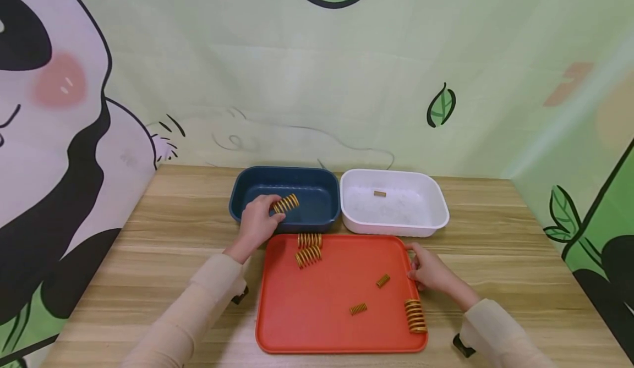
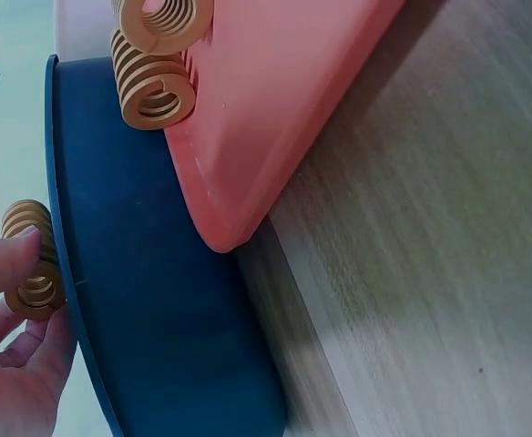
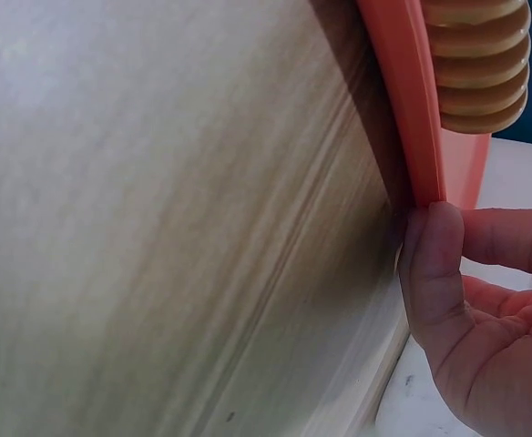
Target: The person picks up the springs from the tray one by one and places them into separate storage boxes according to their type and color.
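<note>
My left hand [image 1: 258, 219] pinches a large gold coil spring [image 1: 286, 203] between thumb and fingers, over the navy blue bin [image 1: 317, 226]. In the left wrist view that spring [image 2: 35, 296] shows at the bin's rim. At the red tray's [image 1: 337, 344] right side, my right hand [image 1: 430, 268] grips the rim; the right wrist view has its fingertips [image 3: 444, 228] at the tray's edge [image 3: 421, 137]. Two large springs [image 1: 310, 240] lie at the tray's far edge. Another large spring [image 1: 415, 316] lies at its right edge. Two small springs [image 1: 383, 280] rest on the tray.
A white bin [image 1: 394, 229] stands beside the blue one, with a small spring [image 1: 380, 194] in it. Both bins sit just beyond the tray on the wooden table [image 1: 495, 236]. A printed backdrop [image 1: 277, 82] rises behind the table.
</note>
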Motion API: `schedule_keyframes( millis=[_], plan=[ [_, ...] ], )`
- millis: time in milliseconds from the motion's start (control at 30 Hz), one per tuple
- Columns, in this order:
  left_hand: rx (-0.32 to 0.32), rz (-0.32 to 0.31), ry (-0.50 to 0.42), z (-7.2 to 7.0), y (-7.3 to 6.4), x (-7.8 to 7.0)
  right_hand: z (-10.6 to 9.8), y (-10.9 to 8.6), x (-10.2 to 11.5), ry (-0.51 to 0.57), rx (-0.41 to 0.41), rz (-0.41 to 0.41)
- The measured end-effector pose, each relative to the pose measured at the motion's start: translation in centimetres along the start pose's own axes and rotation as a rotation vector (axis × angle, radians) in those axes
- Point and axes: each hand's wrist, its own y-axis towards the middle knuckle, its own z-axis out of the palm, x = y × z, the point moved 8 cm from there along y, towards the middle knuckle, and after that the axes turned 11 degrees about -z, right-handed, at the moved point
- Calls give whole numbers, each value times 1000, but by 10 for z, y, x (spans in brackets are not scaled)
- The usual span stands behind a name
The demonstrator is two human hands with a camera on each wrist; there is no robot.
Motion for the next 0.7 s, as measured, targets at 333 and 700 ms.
schedule_keyframes(
  millis=[333, 700],
  plan=[
    [3, -10, -3, 0, 4, 1, -1, -1, 2, 2, -4, -6],
    [15, 5, 25, 4, 14, 1, -1, -1, 2, 6, -8, -18]
  ],
)
